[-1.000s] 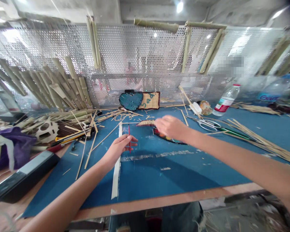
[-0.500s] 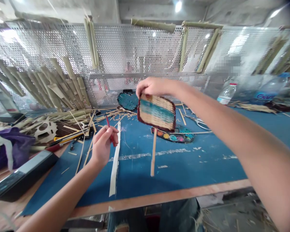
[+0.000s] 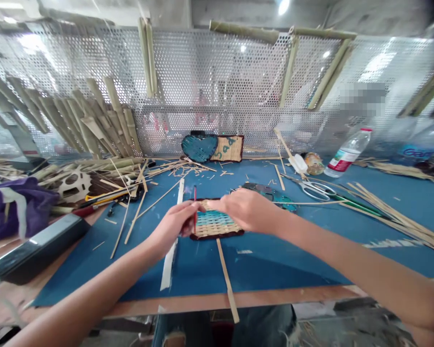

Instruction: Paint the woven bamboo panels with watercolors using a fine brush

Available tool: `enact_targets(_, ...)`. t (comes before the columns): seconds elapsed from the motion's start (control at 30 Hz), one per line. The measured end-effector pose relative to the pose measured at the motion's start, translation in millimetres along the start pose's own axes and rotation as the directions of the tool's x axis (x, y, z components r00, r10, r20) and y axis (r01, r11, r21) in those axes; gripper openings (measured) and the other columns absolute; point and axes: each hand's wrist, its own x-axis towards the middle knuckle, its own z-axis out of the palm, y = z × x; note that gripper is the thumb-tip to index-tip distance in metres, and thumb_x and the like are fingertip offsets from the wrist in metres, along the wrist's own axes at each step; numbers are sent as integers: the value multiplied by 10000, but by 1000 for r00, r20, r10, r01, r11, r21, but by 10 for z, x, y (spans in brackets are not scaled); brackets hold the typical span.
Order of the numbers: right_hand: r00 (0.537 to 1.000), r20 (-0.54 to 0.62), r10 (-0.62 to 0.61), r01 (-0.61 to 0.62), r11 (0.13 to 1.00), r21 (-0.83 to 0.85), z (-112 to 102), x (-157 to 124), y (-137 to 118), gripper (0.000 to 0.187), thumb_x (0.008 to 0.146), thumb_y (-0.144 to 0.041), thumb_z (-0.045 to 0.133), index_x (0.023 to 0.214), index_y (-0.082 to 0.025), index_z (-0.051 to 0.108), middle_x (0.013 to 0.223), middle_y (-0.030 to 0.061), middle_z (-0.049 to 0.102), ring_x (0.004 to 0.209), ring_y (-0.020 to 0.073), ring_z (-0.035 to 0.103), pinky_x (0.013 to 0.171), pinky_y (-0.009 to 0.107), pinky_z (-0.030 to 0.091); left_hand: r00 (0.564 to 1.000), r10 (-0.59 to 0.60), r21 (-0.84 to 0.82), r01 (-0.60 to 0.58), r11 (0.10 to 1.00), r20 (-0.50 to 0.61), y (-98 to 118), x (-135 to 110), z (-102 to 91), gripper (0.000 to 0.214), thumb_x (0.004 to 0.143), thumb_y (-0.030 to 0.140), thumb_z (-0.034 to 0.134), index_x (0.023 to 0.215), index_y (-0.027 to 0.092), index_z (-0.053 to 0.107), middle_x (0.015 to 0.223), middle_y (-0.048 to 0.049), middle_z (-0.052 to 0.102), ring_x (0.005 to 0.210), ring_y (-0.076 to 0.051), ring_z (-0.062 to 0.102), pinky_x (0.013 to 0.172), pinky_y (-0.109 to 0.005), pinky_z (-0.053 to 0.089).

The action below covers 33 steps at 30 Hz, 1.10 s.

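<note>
A small woven fan with a dark red border, tan and teal bands and a long bamboo handle lies flat on the blue mat. My right hand rests on its top edge, fingers pressed on the weave. My left hand is at the fan's left edge, pinching a thin red stick that stands upright. A pale flat strip lies under my left hand.
A paint palette lies just behind my right hand. Scissors, a plastic bottle and bamboo strips sit right. Woven heart and square pieces lean on the perforated screen. Bamboo scraps, a purple bag and a black case crowd the left.
My right hand took the fan up from the back of the mat, held it in the air, then brought it down flat in front of me. My left hand picked up the red stick.
</note>
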Motion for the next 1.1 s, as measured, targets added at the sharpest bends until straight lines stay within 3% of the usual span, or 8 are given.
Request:
enact_targets(0.3,908,-194,-371,344,925,-159,295,-288,-127,258,945,-163,486,1186,-183,576,906,35,651,759,148,563,696,326,419,974,-149,-4,152,988,171,-134,-58,389,378,835,508,627,977,168,715,608,18,498,499,-86,361,442,-209,239)
enact_targets(0.4,936,-245,-252,251,967,-37,202,-371,99,257,969,-169,429,1185,-165,568,902,56,667,805,160,587,752,327,424,978,-97,188,62,980,182,-98,3,427,422,883,542,528,839,174,730,618,-14,565,536,-125,451,478,-233,325)
enact_targets(0.5,961,-216,172,-135,975,174,23,-539,478,287,1009,-303,368,1113,-177,605,885,66,682,823,176,606,774,331,431,959,-40,442,-92,892,281,-96,-37,509,418,945,470,427,881,206,745,837,-59,697,724,-187,606,635,-270,459)
enact_targets(0.6,737,-81,671,-572,683,454,-16,-852,957,433,985,-510,348,923,-183,625,768,56,665,736,179,623,710,318,466,839,62,591,-431,681,541,-145,-180,594,297,947,282,450,1088,240,707,1074,-67,698,989,-221,630,889,-320,474)
enact_targets(0.73,381,8,925,-672,271,689,241,-1296,1455,527,886,-688,387,747,-203,541,592,26,578,562,181,582,601,333,483,589,92,555,-795,244,803,-223,-312,608,330,947,289,493,1251,250,615,1251,-76,651,1129,-254,604,953,-364,474)
enact_targets(0.8,383,77,921,-679,224,699,373,-1408,1553,536,860,-714,405,746,-208,537,592,29,586,560,193,591,603,350,487,538,83,528,-841,120,839,-248,-315,583,339,959,339,489,1272,262,595,1284,-49,644,1169,-241,595,957,-336,482)
enact_targets(0.9,490,170,855,-721,288,630,438,-1423,1538,526,862,-700,423,758,-202,557,641,44,637,611,203,621,652,358,486,503,123,505,-863,16,855,-279,-292,551,328,964,366,483,1252,267,605,1276,-32,653,1144,-229,619,918,-314,507)
enact_targets(1.1,549,159,821,-743,392,543,378,-1326,1410,515,923,-641,365,773,-191,564,672,43,663,653,187,635,704,335,469,451,208,460,-888,9,868,-332,-255,553,351,925,384,551,1248,262,619,1240,-47,675,1096,-244,643,883,-322,531)
